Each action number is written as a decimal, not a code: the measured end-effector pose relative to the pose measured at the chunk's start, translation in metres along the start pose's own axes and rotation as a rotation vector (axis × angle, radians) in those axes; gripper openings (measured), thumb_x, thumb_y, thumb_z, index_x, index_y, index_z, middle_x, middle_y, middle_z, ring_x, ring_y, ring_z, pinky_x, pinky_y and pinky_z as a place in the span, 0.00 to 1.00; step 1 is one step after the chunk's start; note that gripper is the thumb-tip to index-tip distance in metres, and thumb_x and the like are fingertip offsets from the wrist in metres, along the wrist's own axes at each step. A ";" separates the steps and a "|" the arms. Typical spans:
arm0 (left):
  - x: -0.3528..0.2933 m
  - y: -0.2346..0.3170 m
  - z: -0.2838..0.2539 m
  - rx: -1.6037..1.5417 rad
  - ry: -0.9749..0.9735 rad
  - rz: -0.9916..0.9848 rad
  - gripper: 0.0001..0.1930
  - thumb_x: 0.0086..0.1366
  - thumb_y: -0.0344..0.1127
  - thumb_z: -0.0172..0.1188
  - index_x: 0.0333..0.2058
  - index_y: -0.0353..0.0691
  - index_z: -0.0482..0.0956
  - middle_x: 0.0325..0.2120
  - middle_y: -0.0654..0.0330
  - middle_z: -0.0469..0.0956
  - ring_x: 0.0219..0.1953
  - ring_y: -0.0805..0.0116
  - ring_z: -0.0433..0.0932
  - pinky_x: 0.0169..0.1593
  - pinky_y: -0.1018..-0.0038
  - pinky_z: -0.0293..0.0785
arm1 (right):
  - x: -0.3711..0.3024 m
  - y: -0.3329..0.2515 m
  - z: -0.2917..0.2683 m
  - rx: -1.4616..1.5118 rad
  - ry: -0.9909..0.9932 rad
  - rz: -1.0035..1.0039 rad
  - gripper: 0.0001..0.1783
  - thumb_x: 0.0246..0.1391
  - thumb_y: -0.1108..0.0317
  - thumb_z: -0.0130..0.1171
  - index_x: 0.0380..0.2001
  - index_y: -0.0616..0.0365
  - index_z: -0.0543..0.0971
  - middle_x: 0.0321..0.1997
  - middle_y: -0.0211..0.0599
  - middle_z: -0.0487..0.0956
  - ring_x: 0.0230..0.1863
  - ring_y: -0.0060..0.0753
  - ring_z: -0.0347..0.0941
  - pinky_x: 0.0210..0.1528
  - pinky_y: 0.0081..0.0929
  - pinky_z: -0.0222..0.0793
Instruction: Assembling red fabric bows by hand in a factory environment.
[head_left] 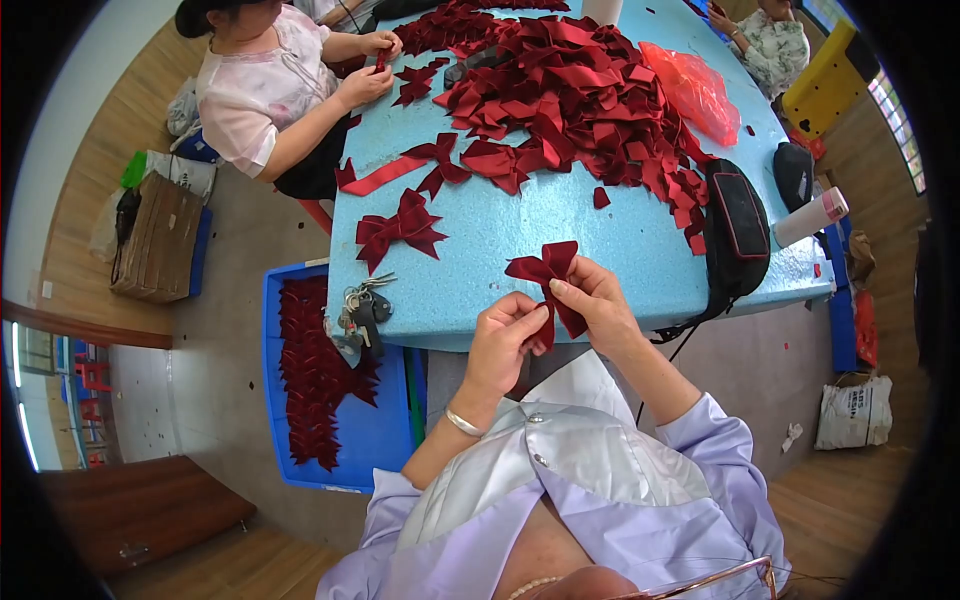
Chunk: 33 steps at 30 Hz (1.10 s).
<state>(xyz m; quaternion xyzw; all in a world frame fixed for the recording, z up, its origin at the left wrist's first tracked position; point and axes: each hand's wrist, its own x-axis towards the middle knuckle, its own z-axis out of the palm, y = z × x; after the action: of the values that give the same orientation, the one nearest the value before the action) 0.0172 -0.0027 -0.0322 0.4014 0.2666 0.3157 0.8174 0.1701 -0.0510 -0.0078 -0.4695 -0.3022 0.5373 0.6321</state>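
Ribbon bow [540, 270], dark red, is held between both hands, just above the near edge of the counter [470, 275]. Fingers of the left hand [500, 342] are closed in a pinch on the bow's lower tail. Fingers of the right hand [598, 300] are likewise closed, thumb against fingertips, gripping the bow near its middle. Both hands are at the counter's near edge, close together.

A loose bow [400, 230] lies flat on the counter's left part. A key bunch [365, 308] rests at the counter's near left corner. A heap of red ribbon pieces [580, 95] covers the counter's far middle, with a red plastic bag [695, 95] against its right side. A black pouch [738, 225] is located at the counter's right part. Below the counter's near left corner, a blue crate [390, 440] contains rows of red bows [312, 375]. A co-worker [270, 95] is positioned at the counter's left side.
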 end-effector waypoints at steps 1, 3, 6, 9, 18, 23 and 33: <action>0.000 0.001 -0.002 -0.117 -0.035 -0.072 0.03 0.64 0.28 0.58 0.31 0.37 0.74 0.20 0.64 0.75 0.19 0.74 0.72 0.24 0.77 0.68 | 0.000 -0.001 0.001 0.002 -0.003 -0.016 0.09 0.57 0.70 0.59 0.39 0.61 0.76 0.33 0.25 0.77 0.31 0.12 0.68 0.33 0.13 0.64; -0.001 0.003 -0.005 -0.351 -0.106 -0.217 0.03 0.65 0.29 0.57 0.32 0.39 0.74 0.20 0.67 0.75 0.17 0.81 0.70 0.22 0.83 0.66 | 0.001 -0.001 0.000 -0.013 -0.020 -0.017 0.09 0.57 0.71 0.59 0.40 0.61 0.76 0.33 0.25 0.77 0.31 0.13 0.68 0.33 0.14 0.64; -0.004 0.007 0.007 0.010 0.018 -0.090 0.02 0.64 0.28 0.58 0.33 0.39 0.73 0.20 0.68 0.74 0.17 0.82 0.70 0.21 0.84 0.65 | 0.001 0.002 -0.005 -0.044 -0.048 -0.018 0.09 0.57 0.71 0.58 0.41 0.62 0.76 0.33 0.25 0.77 0.32 0.13 0.69 0.35 0.14 0.65; -0.006 0.009 0.011 0.190 0.074 -0.031 0.03 0.64 0.27 0.58 0.34 0.39 0.73 0.19 0.68 0.74 0.17 0.83 0.70 0.20 0.86 0.63 | 0.004 0.005 -0.013 -0.136 -0.076 -0.020 0.11 0.57 0.72 0.57 0.43 0.63 0.76 0.34 0.26 0.78 0.33 0.13 0.69 0.36 0.14 0.66; -0.003 -0.002 -0.002 -0.481 -0.179 -0.233 0.02 0.66 0.27 0.54 0.37 0.41 0.73 0.14 0.68 0.68 0.14 0.79 0.62 0.18 0.82 0.52 | 0.004 0.002 -0.008 -0.033 -0.058 0.002 0.13 0.57 0.73 0.57 0.45 0.63 0.76 0.35 0.27 0.78 0.33 0.13 0.70 0.35 0.15 0.66; -0.007 -0.015 -0.009 -0.693 -0.311 -0.268 0.07 0.68 0.29 0.50 0.41 0.45 0.75 0.13 0.66 0.64 0.15 0.76 0.59 0.18 0.81 0.51 | 0.002 -0.003 -0.006 -0.091 -0.077 0.042 0.12 0.56 0.72 0.58 0.43 0.63 0.77 0.32 0.26 0.78 0.30 0.13 0.69 0.31 0.15 0.65; -0.016 -0.021 -0.001 0.533 0.119 0.086 0.01 0.65 0.27 0.55 0.35 0.38 0.73 0.18 0.61 0.72 0.20 0.65 0.72 0.25 0.72 0.66 | 0.034 0.002 -0.044 -0.981 -0.224 0.139 0.13 0.49 0.70 0.66 0.37 0.63 0.77 0.24 0.29 0.77 0.24 0.17 0.68 0.25 0.17 0.62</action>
<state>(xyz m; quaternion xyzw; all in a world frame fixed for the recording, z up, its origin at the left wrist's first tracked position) 0.0122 -0.0246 -0.0474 0.5940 0.3703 0.2920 0.6518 0.2169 -0.0301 -0.0306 -0.6696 -0.5531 0.4199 0.2635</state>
